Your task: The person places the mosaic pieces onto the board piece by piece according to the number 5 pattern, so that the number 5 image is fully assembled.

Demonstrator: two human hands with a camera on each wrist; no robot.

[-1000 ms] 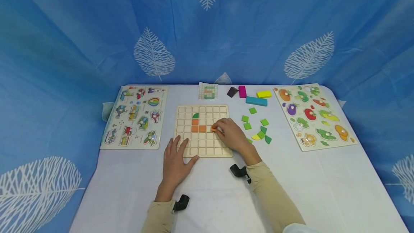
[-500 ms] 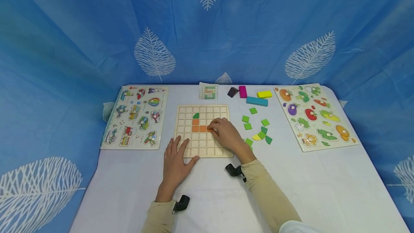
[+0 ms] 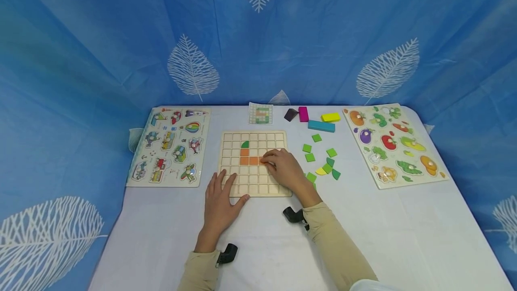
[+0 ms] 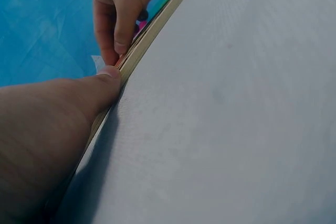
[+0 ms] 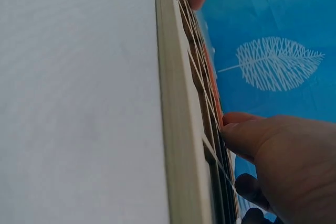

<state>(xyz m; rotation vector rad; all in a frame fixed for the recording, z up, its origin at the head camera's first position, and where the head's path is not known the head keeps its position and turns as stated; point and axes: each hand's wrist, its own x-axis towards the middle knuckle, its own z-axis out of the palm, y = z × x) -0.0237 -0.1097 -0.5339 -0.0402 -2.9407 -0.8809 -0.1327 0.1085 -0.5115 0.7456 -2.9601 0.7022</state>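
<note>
A wooden grid board (image 3: 252,187) lies in the middle of the white table in the head view. Set in its cells are a green quarter-round tile (image 3: 245,144), an orange square tile (image 3: 244,152) below it and a row of orange squares (image 3: 248,160). At the right end of that row, my right hand (image 3: 286,169) pinches an orange tile (image 3: 260,160) with thumb and forefinger, down at its cell. My left hand (image 3: 220,205) rests with spread fingers on the board's lower left, thumb at the front edge. In the left wrist view, the left thumb (image 4: 107,74) touches the board's rim.
Several green square tiles (image 3: 310,157) and a yellow quarter-round (image 3: 320,171) lie right of the board. Behind stand a pattern card (image 3: 260,114), a blue block (image 3: 321,126), a yellow block (image 3: 330,117) and a magenta block (image 3: 303,114). Picture puzzles flank them: vehicles (image 3: 169,147), vegetables (image 3: 393,147).
My right hand has moved slightly left with the orange tile, bringing it down beside the orange row. My left hand has stayed in place.
</note>
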